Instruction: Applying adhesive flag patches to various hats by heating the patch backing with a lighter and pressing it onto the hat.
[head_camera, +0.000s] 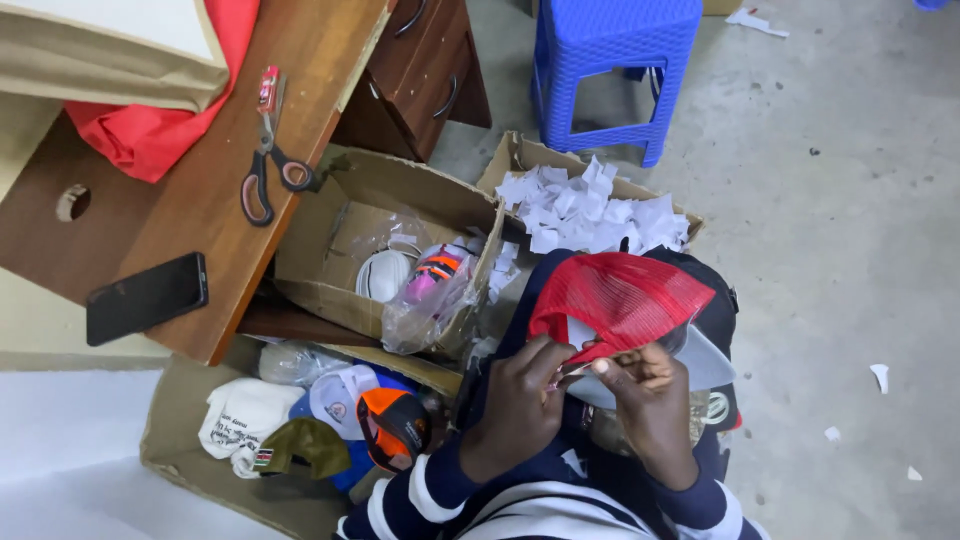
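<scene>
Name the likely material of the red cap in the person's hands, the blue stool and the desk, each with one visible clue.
Red cap: mesh fabric back, probably synthetic; fine open grid shows.
Blue stool: moulded plastic, by its uniform colour and woven-pattern surface.
Desk: wood or wood-look laminate; brown grain with a smooth sheen.

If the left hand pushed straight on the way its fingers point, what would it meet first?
Probably the red mesh cap: the left hand already has its fingertips at that cap's edge, pointing up and right into it. Depth is unclear.
</scene>
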